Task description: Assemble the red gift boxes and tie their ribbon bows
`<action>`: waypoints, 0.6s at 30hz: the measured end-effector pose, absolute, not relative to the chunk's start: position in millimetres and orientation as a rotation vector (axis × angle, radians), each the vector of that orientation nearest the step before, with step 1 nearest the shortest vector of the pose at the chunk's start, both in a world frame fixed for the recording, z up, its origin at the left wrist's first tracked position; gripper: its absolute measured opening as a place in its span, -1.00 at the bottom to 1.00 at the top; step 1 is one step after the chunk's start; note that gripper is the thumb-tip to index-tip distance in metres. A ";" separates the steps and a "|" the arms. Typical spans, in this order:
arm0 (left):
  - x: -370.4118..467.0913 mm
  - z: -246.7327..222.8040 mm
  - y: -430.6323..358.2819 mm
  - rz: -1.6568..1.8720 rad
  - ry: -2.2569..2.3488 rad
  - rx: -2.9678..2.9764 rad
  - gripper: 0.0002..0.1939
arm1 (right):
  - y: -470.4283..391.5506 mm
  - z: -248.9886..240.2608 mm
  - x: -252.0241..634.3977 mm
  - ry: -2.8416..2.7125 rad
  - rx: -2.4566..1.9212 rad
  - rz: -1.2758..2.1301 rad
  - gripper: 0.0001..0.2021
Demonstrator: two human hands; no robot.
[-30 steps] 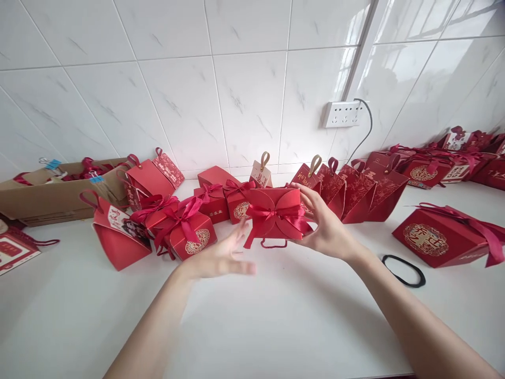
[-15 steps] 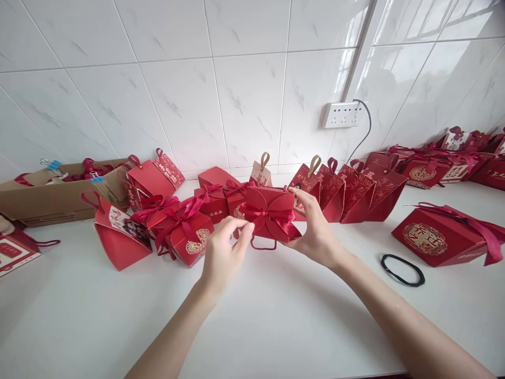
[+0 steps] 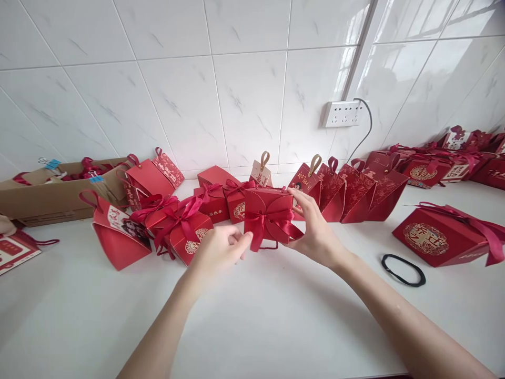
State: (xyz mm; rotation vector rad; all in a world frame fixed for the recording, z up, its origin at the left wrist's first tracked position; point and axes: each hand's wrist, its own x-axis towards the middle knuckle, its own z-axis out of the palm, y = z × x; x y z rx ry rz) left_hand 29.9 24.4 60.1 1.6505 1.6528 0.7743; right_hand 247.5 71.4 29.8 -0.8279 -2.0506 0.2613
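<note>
A small red gift box (image 3: 269, 197) with overlapping petal flaps faces me near the middle of the table. My right hand (image 3: 315, 226) holds it by the right side, thumb low and fingers at the upper edge. A dark red satin ribbon bow (image 3: 268, 221) crosses its front, one tail hanging at the left. My left hand (image 3: 224, 245) is just left of that tail, its fingers curled and pressed together; whether they pinch anything is hidden. A thin cord handle (image 3: 270, 246) shows under the box.
Red gift boxes (image 3: 191, 231) stand left and behind, beside a cardboard tray (image 3: 51, 202). Several tall red boxes (image 3: 355, 192) line the right back. A larger box (image 3: 437, 237) and black hair band (image 3: 403, 270) lie right. A socket strip (image 3: 342, 114) is on the wall.
My left hand has moved slightly left and down, its fingers more curled. The left ribbon tail now hangs down over the box's lower edge. My right hand keeps its hold.
</note>
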 end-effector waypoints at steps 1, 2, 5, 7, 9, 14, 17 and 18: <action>23.2 63.7 25.1 0.688 1.603 1.589 -0.62 | 71.5 30.8 248.2 -2.040 -0.814 0.293 -0.07; 16.8 66.7 26.0 0.631 1.552 1.528 -0.64 | 71.4 31.8 248.8 -2.033 -0.796 0.335 -0.07; 7.5 66.9 30.0 0.762 1.336 1.437 -0.52 | 69.2 34.7 248.5 -2.029 -0.739 0.495 -0.10; 12.5 59.5 32.7 1.006 1.161 1.435 -0.30 | 66.5 35.5 246.8 -2.041 -0.715 0.630 -0.13; 23.6 50.2 34.2 1.148 1.069 1.436 -0.13 | 63.6 35.6 244.4 -2.038 -0.695 0.770 -0.12; 46.0 39.4 32.3 1.247 1.064 1.403 -0.01 | 59.4 36.7 240.4 -1.991 -0.657 0.945 -0.10; 49.1 39.2 31.6 1.309 1.028 1.333 -0.08 | 59.6 36.0 239.4 -2.008 -0.627 0.950 -0.13; 49.2 39.2 31.8 1.319 1.025 1.311 -0.12 | 59.8 35.0 239.0 -2.010 -0.619 0.941 -0.15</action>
